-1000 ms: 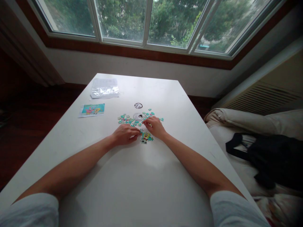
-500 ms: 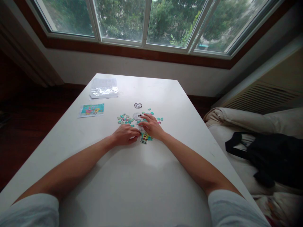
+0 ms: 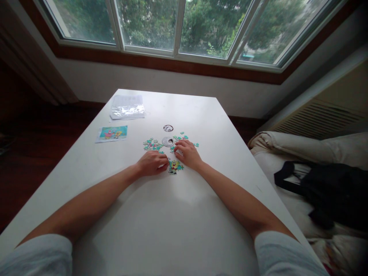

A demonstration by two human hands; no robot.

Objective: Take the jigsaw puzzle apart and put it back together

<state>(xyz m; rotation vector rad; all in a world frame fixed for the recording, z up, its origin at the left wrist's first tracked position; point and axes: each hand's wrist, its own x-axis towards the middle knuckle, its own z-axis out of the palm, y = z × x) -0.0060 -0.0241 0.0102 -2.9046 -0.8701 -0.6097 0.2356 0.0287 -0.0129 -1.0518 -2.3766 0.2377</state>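
A small joined section of jigsaw puzzle, showing a yellow cartoon figure, lies flat on the white table. My left hand is curled closed at its left edge, with the fingertips on that edge. Just above and right of the section is my right hand, palm down. Its fingers are bent and the thumb stands apart, over loose pieces that it partly covers. More loose jigsaw pieces in teal, green and pink lie beyond my left hand. Between the piles sits a round silvery disc.
A printed picture of cartoon figures lies to the left. Behind it is a clear plastic bag with paper. A dark round-rimmed table hole or disc shows farther back. To the right, a black bag rests on a pale sofa.
My right hand has drawn back slightly to the right, its fingers more bent, uncovering more of the silvery disc. My left hand and the joined section have shifted slightly left.
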